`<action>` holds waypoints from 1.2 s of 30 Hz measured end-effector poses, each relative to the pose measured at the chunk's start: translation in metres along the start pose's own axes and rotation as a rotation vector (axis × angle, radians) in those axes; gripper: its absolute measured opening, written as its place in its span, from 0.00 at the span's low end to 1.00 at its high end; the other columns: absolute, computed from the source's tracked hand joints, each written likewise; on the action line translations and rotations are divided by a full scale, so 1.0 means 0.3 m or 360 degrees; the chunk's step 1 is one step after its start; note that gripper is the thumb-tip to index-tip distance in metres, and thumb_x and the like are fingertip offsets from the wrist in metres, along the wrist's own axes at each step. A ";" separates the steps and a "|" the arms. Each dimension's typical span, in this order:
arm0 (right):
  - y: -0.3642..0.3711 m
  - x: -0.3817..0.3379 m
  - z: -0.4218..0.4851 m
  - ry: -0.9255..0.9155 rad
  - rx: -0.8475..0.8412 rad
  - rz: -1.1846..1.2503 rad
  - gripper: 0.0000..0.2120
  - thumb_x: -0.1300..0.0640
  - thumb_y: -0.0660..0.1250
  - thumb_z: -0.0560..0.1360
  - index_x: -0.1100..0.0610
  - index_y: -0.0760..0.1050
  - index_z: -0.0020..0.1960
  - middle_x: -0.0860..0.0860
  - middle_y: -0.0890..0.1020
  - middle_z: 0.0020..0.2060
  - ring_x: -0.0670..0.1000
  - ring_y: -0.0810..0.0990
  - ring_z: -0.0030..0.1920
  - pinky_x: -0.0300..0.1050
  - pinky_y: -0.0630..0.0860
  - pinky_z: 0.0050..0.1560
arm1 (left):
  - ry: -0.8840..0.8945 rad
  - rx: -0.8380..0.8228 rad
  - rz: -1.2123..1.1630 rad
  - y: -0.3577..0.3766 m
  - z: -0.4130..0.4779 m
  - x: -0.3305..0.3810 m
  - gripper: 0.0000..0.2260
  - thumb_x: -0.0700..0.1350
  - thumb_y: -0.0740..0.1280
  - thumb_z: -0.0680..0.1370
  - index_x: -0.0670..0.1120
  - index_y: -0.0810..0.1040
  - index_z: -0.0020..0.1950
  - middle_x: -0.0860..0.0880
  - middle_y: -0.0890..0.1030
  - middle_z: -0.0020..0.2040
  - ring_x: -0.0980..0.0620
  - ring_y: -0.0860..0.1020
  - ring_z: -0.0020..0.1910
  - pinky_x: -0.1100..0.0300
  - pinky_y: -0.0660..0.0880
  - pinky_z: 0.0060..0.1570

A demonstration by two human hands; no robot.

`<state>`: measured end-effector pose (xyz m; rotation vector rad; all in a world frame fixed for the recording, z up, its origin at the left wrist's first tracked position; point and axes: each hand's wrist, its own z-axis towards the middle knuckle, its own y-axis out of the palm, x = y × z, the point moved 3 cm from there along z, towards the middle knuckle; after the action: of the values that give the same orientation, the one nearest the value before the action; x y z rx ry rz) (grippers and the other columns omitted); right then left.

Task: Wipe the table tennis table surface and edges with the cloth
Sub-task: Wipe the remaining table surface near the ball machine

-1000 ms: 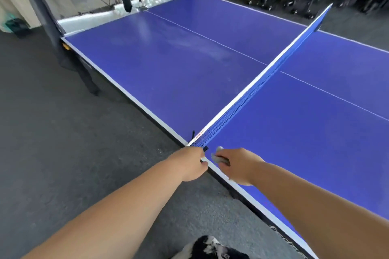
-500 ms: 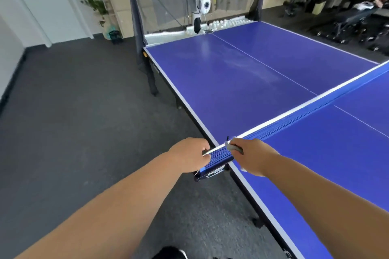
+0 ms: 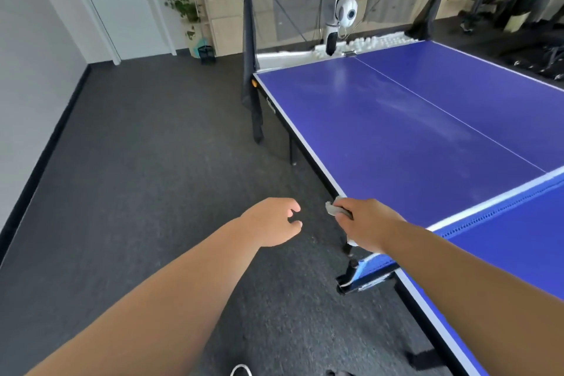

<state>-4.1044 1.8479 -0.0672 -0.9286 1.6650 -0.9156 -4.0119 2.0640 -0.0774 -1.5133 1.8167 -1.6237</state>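
The blue table tennis table fills the right side, with a white-edged border and a blue net crossing it. My right hand is closed around a small grey cloth, pressed at the table's near side edge just left of the net post. My left hand hovers over the dark floor beside the table, fingers loosely curled and holding nothing.
A ball-feeding robot and a tray of white balls sit at the table's far end, framed by black catch netting. Grey carpet floor spreads to the left. A door, a plant and cabinets stand along the far wall.
My left hand has let go of the net end and moved left off the table. My right hand with the cloth has shifted onto the side edge. My view has turned left.
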 end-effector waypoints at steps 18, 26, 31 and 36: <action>0.021 0.064 0.383 0.0592 0.0041 0.0373 0.13 0.38 0.51 0.82 0.41 0.70 0.47 0.43 0.83 0.34 0.44 0.78 0.28 0.46 0.74 0.36 | 0.0411 -0.0242 0.0293 -0.301 0.671 -0.157 0.20 0.58 0.62 0.82 0.57 0.72 0.74 0.58 0.77 0.69 0.55 0.77 0.63 0.55 0.75 0.60; -0.045 0.348 0.515 0.0819 0.0041 0.0494 0.12 0.38 0.50 0.83 0.38 0.70 0.57 0.41 0.86 0.45 0.40 0.85 0.35 0.47 0.83 0.47 | 0.0622 -0.0401 0.0523 -0.234 1.027 0.140 0.19 0.57 0.61 0.83 0.57 0.71 0.74 0.59 0.76 0.68 0.55 0.78 0.59 0.53 0.78 0.59; -0.117 0.500 0.544 0.0995 0.0158 0.0611 0.16 0.33 0.51 0.82 0.41 0.68 0.46 0.45 0.82 0.38 0.40 0.85 0.33 0.47 0.79 0.42 | 0.0673 -0.0377 0.0698 -0.266 1.213 0.277 0.18 0.59 0.61 0.82 0.59 0.71 0.72 0.59 0.77 0.64 0.53 0.78 0.57 0.53 0.78 0.56; -0.192 0.605 0.557 0.1220 0.0225 0.0594 0.13 0.38 0.54 0.83 0.43 0.72 0.55 0.45 0.85 0.45 0.44 0.86 0.33 0.52 0.84 0.50 | 0.0774 -0.0424 0.0679 -0.257 1.355 0.387 0.19 0.59 0.61 0.82 0.58 0.71 0.72 0.57 0.78 0.62 0.51 0.78 0.57 0.51 0.79 0.57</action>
<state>-3.9755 1.6374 -0.1246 -0.1324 2.2686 -1.1841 -3.7137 1.7553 -0.0997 -0.7539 2.4838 -1.6705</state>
